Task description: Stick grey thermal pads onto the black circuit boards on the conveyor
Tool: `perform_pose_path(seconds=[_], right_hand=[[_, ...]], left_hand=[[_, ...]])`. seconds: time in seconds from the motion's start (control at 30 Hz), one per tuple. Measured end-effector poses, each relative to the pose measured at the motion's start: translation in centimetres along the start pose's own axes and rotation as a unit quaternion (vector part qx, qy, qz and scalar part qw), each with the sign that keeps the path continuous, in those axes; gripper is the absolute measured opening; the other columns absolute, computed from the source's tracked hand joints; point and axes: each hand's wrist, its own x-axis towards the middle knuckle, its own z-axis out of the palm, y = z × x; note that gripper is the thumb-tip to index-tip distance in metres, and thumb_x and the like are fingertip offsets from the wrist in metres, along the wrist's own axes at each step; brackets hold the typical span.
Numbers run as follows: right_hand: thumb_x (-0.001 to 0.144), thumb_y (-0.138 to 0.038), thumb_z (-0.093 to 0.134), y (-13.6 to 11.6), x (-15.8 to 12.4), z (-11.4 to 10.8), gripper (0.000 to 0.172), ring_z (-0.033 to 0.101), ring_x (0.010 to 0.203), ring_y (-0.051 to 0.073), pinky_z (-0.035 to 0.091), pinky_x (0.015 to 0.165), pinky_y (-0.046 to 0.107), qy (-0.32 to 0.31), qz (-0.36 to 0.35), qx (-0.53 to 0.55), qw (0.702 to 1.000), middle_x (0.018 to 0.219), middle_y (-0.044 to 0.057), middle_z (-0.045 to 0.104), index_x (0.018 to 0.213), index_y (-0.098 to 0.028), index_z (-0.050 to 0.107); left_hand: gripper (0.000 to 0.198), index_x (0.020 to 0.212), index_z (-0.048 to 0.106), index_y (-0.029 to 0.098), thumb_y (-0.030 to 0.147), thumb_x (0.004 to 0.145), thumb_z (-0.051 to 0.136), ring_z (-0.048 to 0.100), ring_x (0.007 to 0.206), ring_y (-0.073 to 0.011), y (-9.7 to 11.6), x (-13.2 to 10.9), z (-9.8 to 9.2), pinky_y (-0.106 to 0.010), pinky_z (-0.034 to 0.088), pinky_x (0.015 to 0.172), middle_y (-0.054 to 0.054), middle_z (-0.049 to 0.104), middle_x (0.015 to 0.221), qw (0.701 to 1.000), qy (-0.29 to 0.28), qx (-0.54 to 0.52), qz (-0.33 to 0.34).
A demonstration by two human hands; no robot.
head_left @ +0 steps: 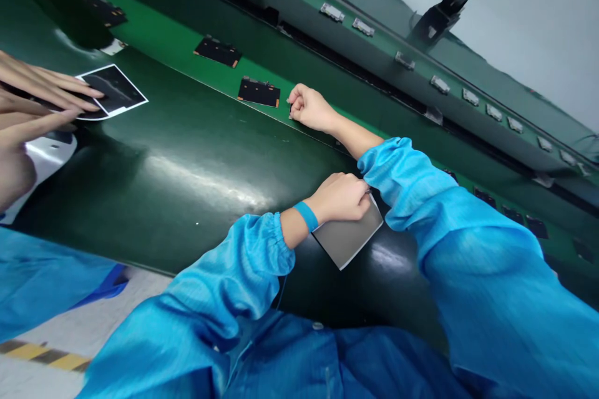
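Note:
My left hand [340, 196], with a blue band at the wrist, is closed with its fingers curled over a grey rectangular sheet [350, 234] with a pale edge. A small dark bit shows by its fingertips; what it is, I cannot tell. My right hand [312, 109] reaches across to the bright green belt [175, 65], fingers pinched together. A sliver of something dark shows at its fingertips, mostly hidden by the hand. Just left of it lies a flat black panel [259, 92] with orange corners, and beyond that a similar black panel [218, 52].
At left, a co-worker's hands [42, 100] press on a black sheet with a white border [119, 90]. A dark post [60, 0] rises behind them. Small silvery parts [332, 11] line an upper ledge. More dark panels [512, 214] lie at right, past my sleeve.

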Motion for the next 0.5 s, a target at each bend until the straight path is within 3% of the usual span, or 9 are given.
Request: perform_pose_path(seconds=[0.2, 0.5], right_hand=[[0.073, -0.009, 0.062, 0.5, -1.1, -0.4, 0.031, 0.066, 0.074, 0.018, 0.055, 0.074, 0.032, 0.026, 0.01, -0.013, 1.0, 0.074, -0.003, 0.068, 0.092, -0.027, 0.044], [0.073, -0.01, 0.065, 1.2, -2.6, -1.2, 0.033, 0.064, 0.075, 0.021, 0.056, 0.083, 0.038, 0.045, 0.01, -0.07, 0.996, 0.074, -0.003, 0.066, 0.091, -0.027, 0.042]], left_hand=[[0.031, 0.102, 0.081, 0.016, 0.027, 0.099, 0.052, 0.079, 0.088, -0.0332, 0.0, 0.1, -0.1, -0.042, 0.052, 0.075, -0.016, 0.082, 0.094, 1.0, -0.004, -0.001, -0.001], [0.03, 0.098, 0.081, 0.016, 0.026, 0.098, 0.053, 0.079, 0.086, -0.0332, 0.0, 0.1, 0.2, -0.042, 0.052, 0.076, -0.017, 0.081, 0.093, 1.0, 0.007, -0.008, -0.007]])
